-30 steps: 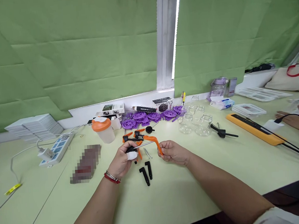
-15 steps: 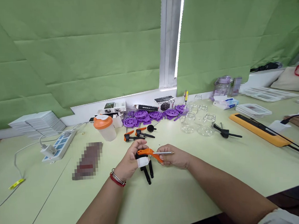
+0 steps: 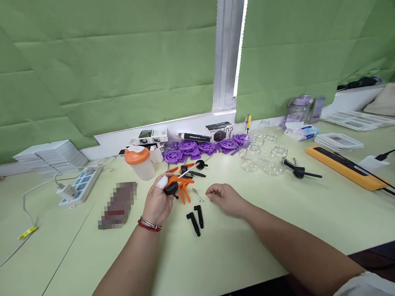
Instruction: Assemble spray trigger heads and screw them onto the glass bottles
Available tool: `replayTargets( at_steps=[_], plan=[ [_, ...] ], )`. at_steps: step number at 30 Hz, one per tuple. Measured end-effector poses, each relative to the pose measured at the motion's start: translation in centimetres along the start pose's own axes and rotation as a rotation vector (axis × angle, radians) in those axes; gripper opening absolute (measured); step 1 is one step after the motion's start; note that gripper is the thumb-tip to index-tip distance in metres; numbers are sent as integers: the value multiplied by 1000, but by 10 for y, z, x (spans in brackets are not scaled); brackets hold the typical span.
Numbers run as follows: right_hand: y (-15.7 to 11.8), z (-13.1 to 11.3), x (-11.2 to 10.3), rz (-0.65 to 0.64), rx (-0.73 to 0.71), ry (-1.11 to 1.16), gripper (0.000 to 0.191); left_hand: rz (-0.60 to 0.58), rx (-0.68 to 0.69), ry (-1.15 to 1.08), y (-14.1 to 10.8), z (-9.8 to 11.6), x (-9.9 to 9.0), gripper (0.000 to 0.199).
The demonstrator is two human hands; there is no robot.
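My left hand (image 3: 158,199), a white wrap on its thumb, is closed on an orange lever (image 3: 175,179) with a black rounded piece (image 3: 171,188) at its underside. A thin metal rod (image 3: 187,169) slants up from the lever. My right hand (image 3: 226,199) rests low over the table, fingers curled together; whatever is in them, if anything, is hidden. Just left of its fingertips lie metal screws (image 3: 198,195). More orange levers (image 3: 184,192) are beside the left hand. Two black L-shaped pegs (image 3: 196,221) lie nearer me.
Purple wheel-like parts (image 3: 206,148) are heaped at the back, near small boxes (image 3: 153,135). An orange-lidded cup (image 3: 140,161) stands left, clear glass-like jars (image 3: 264,158) right. Farther out are a power strip (image 3: 82,186), a black clamp-like part (image 3: 299,172) and a yellow device (image 3: 346,168).
My left hand has turned and moved slightly left with the orange lever. My right hand has come off the lever and its metal rod. Loose levers, screws and pegs are now uncovered.
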State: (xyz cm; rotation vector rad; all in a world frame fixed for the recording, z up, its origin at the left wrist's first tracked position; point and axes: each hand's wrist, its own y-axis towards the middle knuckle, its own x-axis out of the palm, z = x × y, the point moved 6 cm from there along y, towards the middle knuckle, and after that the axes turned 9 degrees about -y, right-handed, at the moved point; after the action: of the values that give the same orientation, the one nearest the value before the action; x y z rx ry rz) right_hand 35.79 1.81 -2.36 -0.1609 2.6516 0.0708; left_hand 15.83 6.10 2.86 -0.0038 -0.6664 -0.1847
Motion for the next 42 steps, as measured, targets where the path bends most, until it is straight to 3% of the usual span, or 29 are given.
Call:
replayTargets(
  at_steps=[4, 6, 9, 15, 18, 22, 24, 26, 31, 36, 42],
  plan=[
    [0, 1, -20, 173, -2, -260, 19, 75, 50, -35, 6, 0, -10, 15],
    [-4, -11, -17, 120, -96, -323, 19, 72, 30, -38, 6, -4, -9, 15],
    [-16, -34, 6, -38, -276, -446, 19, 72, 21, -36, 5, -8, -8, 15],
    [-27, -47, 42, -156, -345, -610, 21, 83, 59, -29, 8, -8, -15, 14],
    [-20, -38, 30, -104, -301, -590, 25, 119, 31, -39, 10, -11, -19, 14],
    [-3, -15, -14, 141, -87, -555, 25, 137, -14, -49, 10, -15, -18, 14],
    [2, -6, -27, 203, -6, -554, 24, 137, -22, -46, 9, -16, -16, 15],
    [6, -7, -24, 169, -35, -575, 22, 136, -21, -46, 9, -16, -15, 16],
    [4, -26, 11, 23, -234, -812, 19, 145, 4, -55, 11, -16, -18, 17],
    [5, -25, 23, 22, -134, -992, 28, 130, 18, -23, 10, -16, -18, 18],
    [8, -20, 25, 39, -83, -1053, 24, 121, 25, -14, 9, -14, -17, 18]
  ],
)
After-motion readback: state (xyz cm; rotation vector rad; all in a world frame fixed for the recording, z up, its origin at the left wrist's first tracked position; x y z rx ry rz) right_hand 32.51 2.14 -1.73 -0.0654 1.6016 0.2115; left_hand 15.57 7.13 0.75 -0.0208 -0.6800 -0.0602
